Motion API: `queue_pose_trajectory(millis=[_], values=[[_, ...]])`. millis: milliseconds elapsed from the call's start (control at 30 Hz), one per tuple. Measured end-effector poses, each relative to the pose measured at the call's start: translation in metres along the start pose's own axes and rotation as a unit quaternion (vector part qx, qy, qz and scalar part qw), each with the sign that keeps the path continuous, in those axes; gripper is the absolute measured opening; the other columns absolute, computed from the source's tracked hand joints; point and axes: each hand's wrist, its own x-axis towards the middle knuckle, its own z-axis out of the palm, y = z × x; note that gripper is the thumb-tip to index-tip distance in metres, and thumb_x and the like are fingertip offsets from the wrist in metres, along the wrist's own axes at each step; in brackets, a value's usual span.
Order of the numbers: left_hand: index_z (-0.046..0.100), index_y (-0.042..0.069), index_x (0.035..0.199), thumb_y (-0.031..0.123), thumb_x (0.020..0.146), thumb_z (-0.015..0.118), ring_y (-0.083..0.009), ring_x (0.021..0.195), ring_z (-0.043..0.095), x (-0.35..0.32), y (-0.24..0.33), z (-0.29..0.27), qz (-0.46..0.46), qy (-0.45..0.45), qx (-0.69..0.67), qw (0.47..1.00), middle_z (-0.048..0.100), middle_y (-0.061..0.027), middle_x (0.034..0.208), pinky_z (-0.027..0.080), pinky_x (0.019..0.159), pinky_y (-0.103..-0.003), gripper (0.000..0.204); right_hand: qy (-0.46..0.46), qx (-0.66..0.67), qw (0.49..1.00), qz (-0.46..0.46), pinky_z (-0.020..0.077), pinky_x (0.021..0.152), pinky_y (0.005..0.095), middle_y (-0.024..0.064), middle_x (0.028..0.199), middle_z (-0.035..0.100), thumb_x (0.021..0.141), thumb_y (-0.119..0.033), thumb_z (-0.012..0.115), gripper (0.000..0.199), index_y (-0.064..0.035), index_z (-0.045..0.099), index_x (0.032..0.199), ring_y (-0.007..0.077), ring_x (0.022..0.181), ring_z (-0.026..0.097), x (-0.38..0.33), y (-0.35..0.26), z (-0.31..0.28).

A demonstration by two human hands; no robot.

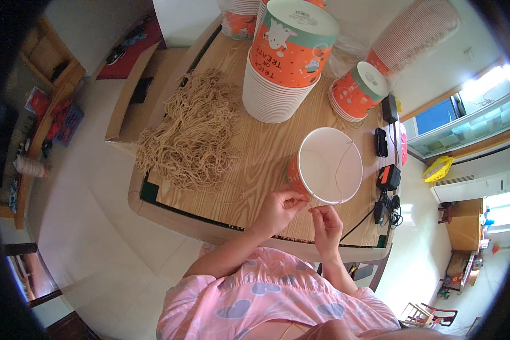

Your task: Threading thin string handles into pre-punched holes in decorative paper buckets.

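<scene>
Pink sleeve (255,294) lowest in view — above it the left hand (277,208) closes against the orange paper bucket (328,165), while the right hand (325,222) pinches a thin string (340,164) looping across the bucket's open mouth, just beyond both hands.

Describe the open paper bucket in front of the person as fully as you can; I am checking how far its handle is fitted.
The orange paper bucket with a white inside lies tipped on the wooden table, its round mouth facing the camera. It looks empty. A thin tan string curves across the mouth like a handle. The left hand touches its lower rim; the right hand pinches the string just below the rim. Whether the string's ends are fastened cannot be told.
</scene>
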Motion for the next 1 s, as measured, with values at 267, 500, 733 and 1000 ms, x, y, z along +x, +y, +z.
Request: queue_pose_trajectory(millis=[267, 500, 733, 1000], values=[[0.068, 0.0, 0.083, 0.004, 0.077, 0.07, -0.0166, 0.077, 0.062, 0.005, 0.005, -0.004, 0.04, 0.054, 0.051, 0.996, 0.062, -0.0083, 0.083, 0.05, 0.069, -0.026, 0.007, -0.006, -0.036, 0.999, -0.038, 0.0369, 0.052, 0.02, 0.0, 0.071, 0.057, 0.086, 0.0, 0.057, 0.005, 0.0007, 0.06, 0.082, 0.0036, 0.059, 0.045, 0.001, 0.001, -0.001], [0.067, 0.0, 0.079, 0.005, 0.075, 0.072, -0.0157, 0.073, 0.061, 0.01, 0.01, -0.001, 0.04, 0.089, 0.04, 0.994, 0.062, -0.0071, 0.077, 0.049, 0.067, -0.026, 0.008, -0.028, -0.053, 0.996, -0.07, 0.0379, 0.052, 0.0206, 0.002, 0.07, 0.058, 0.083, 0.001, 0.058, 0.004, 0.0007, 0.057, 0.079, 0.0053, 0.058, 0.045, 0.001, -0.005, -0.003], [0.066, 0.0, 0.077, 0.007, 0.074, 0.073, -0.0151, 0.07, 0.06, 0.017, 0.02, -0.003, 0.059, 0.08, 0.059, 0.993, 0.062, -0.0071, 0.075, 0.048, 0.066, -0.026, 0.01, -0.01, -0.058, 0.995, -0.081, 0.038, 0.052, 0.0209, 0.0021, 0.07, 0.057, 0.081, 0.004, 0.058, 0.004, 0.0007, 0.058, 0.079, 0.0062, 0.058, 0.045, -0.004, -0.014, -0.012], [0.065, -0.001, 0.076, 0.003, 0.072, 0.071, -0.0202, 0.074, 0.061, 0.023, 0.017, 0.004, 0.056, 0.08, 0.051, 0.994, 0.058, -0.01, 0.082, 0.05, 0.066, -0.028, 0.008, 0.002, -0.063, 0.994, -0.093, 0.0364, 0.05, 0.0207, 0.0016, 0.066, 0.055, 0.079, 0.005, 0.058, 0.005, 0.0007, 0.058, 0.076, 0.0058, 0.056, 0.044, 0.001, -0.019, -0.013]])
